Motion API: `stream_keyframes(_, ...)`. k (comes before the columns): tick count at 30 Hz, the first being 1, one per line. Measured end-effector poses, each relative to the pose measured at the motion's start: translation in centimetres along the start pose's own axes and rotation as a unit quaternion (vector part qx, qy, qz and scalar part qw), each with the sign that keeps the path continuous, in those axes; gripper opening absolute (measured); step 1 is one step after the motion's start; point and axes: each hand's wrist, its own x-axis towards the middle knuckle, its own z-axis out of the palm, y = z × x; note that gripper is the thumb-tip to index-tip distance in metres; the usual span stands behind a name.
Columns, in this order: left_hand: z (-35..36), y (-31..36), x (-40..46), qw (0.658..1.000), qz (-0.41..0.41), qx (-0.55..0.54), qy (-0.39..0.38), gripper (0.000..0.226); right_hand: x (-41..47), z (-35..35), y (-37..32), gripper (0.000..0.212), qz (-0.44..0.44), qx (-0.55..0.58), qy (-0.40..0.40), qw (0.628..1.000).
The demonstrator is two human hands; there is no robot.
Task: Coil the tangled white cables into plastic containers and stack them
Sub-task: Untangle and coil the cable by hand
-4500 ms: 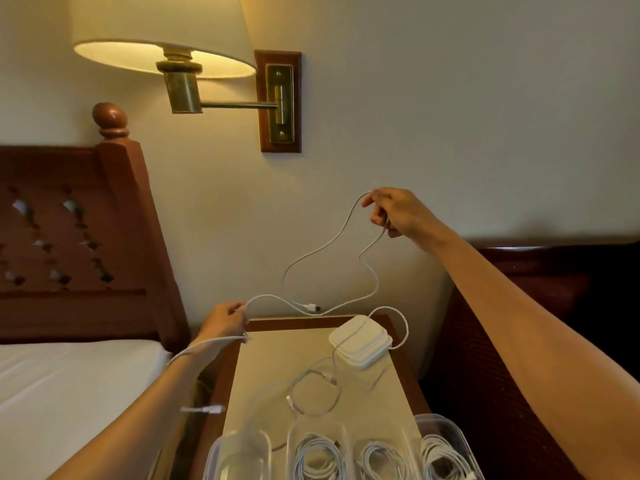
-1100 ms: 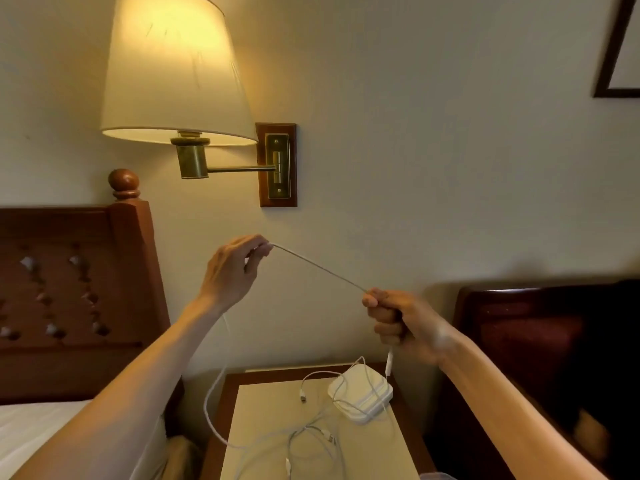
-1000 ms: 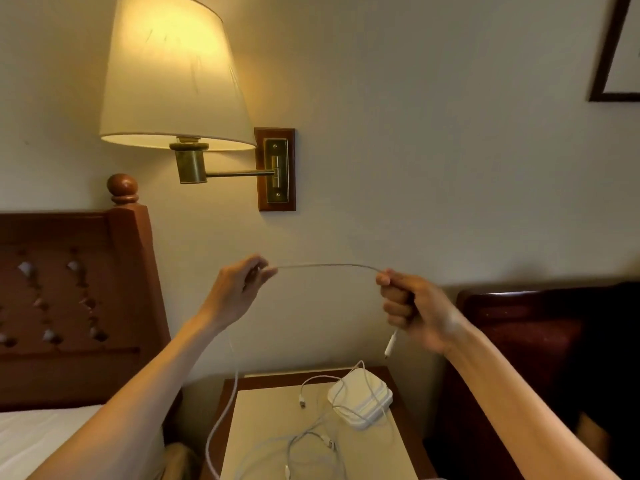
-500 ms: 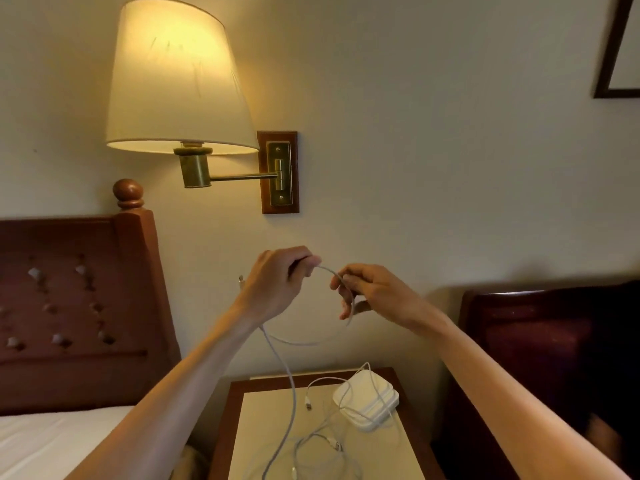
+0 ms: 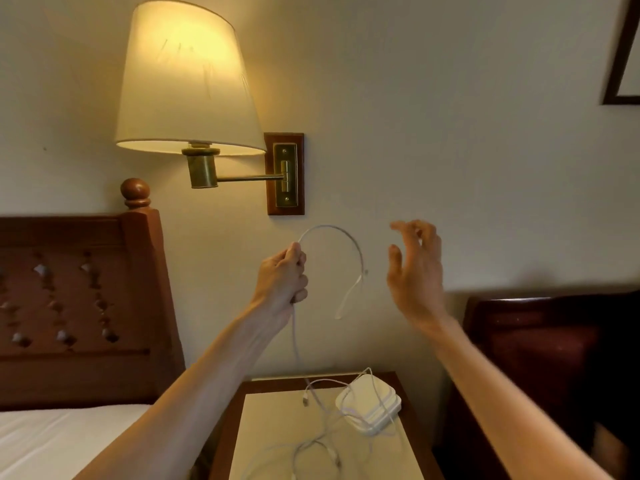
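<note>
Thin white cable (image 5: 341,237) arcs in mid-air — free end dangling; rest trails onto nightstand tangle (image 5: 322,441)

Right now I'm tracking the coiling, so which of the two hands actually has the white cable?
The left hand grips the white cable, which arcs above it; the right hand is open, touching nothing.

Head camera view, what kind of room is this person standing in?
Most likely a hotel or guest bedroom. A carved wooden headboard stands over a white-sheeted bed, a brass swing-arm wall lamp is lit above it, and a nightstand sits between the bed and a dark chair.
</note>
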Motion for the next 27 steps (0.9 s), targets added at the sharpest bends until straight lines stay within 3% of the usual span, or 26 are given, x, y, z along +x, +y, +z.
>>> stream_keyframes(1,0.8,0.3,0.4,0.999,-0.01,-0.038,0.014,0.037,-1.1,0.2,-2.0,0.024,0.022,0.089,0.015,0.996)
stream_keyframes(2,1.4,0.6,0.7,0.997,-0.021,-0.071,0.028,0.037,-2.1,0.2,-4.0,0.022,0.075,0.169,-0.037,0.982)
stream_keyframes(3,1.7,1.0,1.1,0.993,-0.032,-0.102,0.042,0.038,-3.0,0.3,-5.5,0.027,0.13,0.231,-0.148,0.953)
stream_keyframes(5,1.7,1.2,1.6,0.985,-0.057,-0.15,0.066,0.04,-4.8,1.1,-7.1,0.039,0.194,0.386,-0.349,0.832)
stream_keyframes(6,1.4,1.2,1.8,0.981,-0.068,-0.165,0.071,0.041,-5.5,1.4,-7.4,0.038,0.211,0.463,-0.392,0.767)
stream_keyframes(7,1.1,1.1,2.0,0.98,-0.076,-0.17,0.074,0.042,-5.9,1.5,-7.3,0.034,0.22,0.506,-0.405,0.729)
stream_keyframes(8,0.6,0.9,2.1,0.98,-0.077,-0.166,0.08,0.042,-6.0,1.6,-6.9,0.032,0.224,0.514,-0.411,0.719)
stream_keyframes(13,-8.4,1.7,4.9,0.96,-0.037,-0.192,0.202,0.037,-5.9,-0.4,-1.5,0.033,0.176,0.365,-0.469,0.785)
stream_keyframes(16,-13.0,-0.3,6.2,0.969,-0.113,-0.128,0.18,0.034,-5.4,-2.1,1.5,0.035,0.137,0.254,-0.436,0.853)
stream_keyframes(18,-12.5,-2.4,5.7,0.965,-0.169,0.127,0.155,0.024,-4.2,-1.7,1.3,0.038,0.09,0.204,-0.366,0.904)
stream_keyframes(19,-12.1,-3.4,5.3,0.92,-0.184,0.314,0.145,0.037,-3.4,-1.1,0.5,0.039,0.056,0.183,-0.335,0.923)
stream_keyframes(20,-11.7,-4.1,4.8,0.848,-0.168,0.481,0.144,0.052,-2.8,-0.5,-0.3,0.039,0.026,0.171,-0.316,0.933)
stream_keyframes(21,-10.9,-4.4,4.2,0.802,-0.106,0.567,0.158,0.056,-2.2,0.2,-1.1,0.038,0.0,0.16,-0.307,0.938)
stream_keyframes(22,-9.9,-4.5,3.4,0.8,-0.007,0.579,0.157,0.05,-1.7,1.0,-1.8,0.037,-0.024,0.147,-0.303,0.941)
stream_keyframes(24,-7.5,-4.5,1.8,0.846,0.18,0.5,0.045,0.036,-0.6,2.4,-3.0,0.035,-0.068,0.117,-0.301,0.944)
stream_keyframes(25,-6.3,-4.5,1.0,0.865,0.21,0.455,-0.028,0.035,-0.2,3.0,-3.5,0.034,-0.084,0.104,-0.303,0.943)
stream_keyframes(27,-4.9,-4.7,0.4,0.902,0.175,0.376,-0.121,0.03,0.4,3.8,-4.2,0.033,-0.105,0.09,-0.307,0.942)
